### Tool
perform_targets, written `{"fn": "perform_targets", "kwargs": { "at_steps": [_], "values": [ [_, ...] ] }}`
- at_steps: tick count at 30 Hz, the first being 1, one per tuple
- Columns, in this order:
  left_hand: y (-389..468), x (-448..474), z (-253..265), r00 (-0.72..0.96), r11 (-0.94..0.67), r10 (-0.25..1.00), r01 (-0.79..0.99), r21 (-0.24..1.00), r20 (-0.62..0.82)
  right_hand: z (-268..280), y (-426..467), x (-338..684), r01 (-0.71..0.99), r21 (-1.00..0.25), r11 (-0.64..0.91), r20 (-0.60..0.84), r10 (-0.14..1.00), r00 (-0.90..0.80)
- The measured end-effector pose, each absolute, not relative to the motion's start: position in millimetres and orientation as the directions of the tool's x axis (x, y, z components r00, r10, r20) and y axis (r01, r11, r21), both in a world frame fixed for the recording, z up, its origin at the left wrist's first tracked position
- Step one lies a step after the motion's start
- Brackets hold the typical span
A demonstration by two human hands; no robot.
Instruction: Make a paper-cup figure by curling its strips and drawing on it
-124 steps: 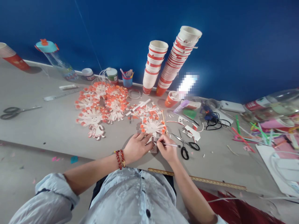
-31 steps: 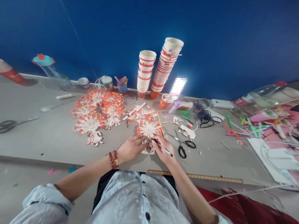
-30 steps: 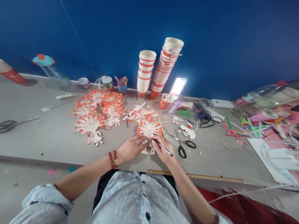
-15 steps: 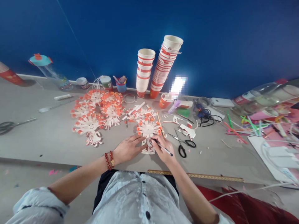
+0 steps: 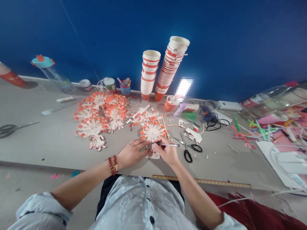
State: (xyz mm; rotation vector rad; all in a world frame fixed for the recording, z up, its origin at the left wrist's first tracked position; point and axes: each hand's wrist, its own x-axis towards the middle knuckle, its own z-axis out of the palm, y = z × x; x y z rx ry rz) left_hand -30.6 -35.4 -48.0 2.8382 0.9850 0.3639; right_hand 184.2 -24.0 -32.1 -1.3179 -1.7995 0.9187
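My right hand (image 5: pixel 166 150) grips a pen (image 5: pixel 171 145), its tip down on a paper figure with an orange-tipped fringed head (image 5: pixel 153 131). The figure's lower part is white paper (image 5: pixel 153 155) with a body outlined in dark red. My left hand (image 5: pixel 133 153) lies flat at the left side of this paper, fingers stretched out and touching it. To the left lie several similar paper figures (image 5: pixel 97 142) with orange tips. Scissors with black handles (image 5: pixel 189 148), blades apart, rest just right of my right hand.
Tall stacks of paper cups (image 5: pixel 150 76) stand by the blue wall. Paper scraps (image 5: pixel 146 116), a purple glue stick (image 5: pixel 179 109) and a glue gun (image 5: pixel 208 116) lie behind my hands. Bottles (image 5: pixel 268 95) and coloured straws (image 5: pixel 261 127) crowd the right; another pair of scissors (image 5: pixel 14 127) is far left.
The pen in my right hand has swung from slanting down toward me to nearly level, pointing right. My right hand has shifted slightly upward; my left hand stays on the paper.
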Motion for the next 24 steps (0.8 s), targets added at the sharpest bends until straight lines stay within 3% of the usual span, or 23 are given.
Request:
{"fn": "perform_targets", "kwargs": {
  "at_steps": [5, 10, 17, 24],
  "values": [
    [-35, -30, -46, 0.754, -0.773, 0.633, 0.600, 0.208, 0.178, -39, -9, 182, 0.288, -0.945, 0.157, 0.087, 0.967, -0.241],
    [-36, -31, -47, 0.744, -0.762, 0.645, 0.608, 0.222, 0.176, -50, -6, 182, 0.358, -0.921, 0.151, 0.056, 0.963, -0.262],
    [-35, -31, -47, 0.740, -0.765, 0.642, 0.600, 0.235, 0.200, -54, -7, 181, 0.328, -0.936, 0.126, 0.048, 0.971, -0.236],
    [-35, -31, -47, 0.736, -0.761, 0.646, 0.601, 0.245, 0.202, -52, -11, 179, 0.397, -0.891, 0.223, 0.148, 0.966, -0.211]
  ]
}}
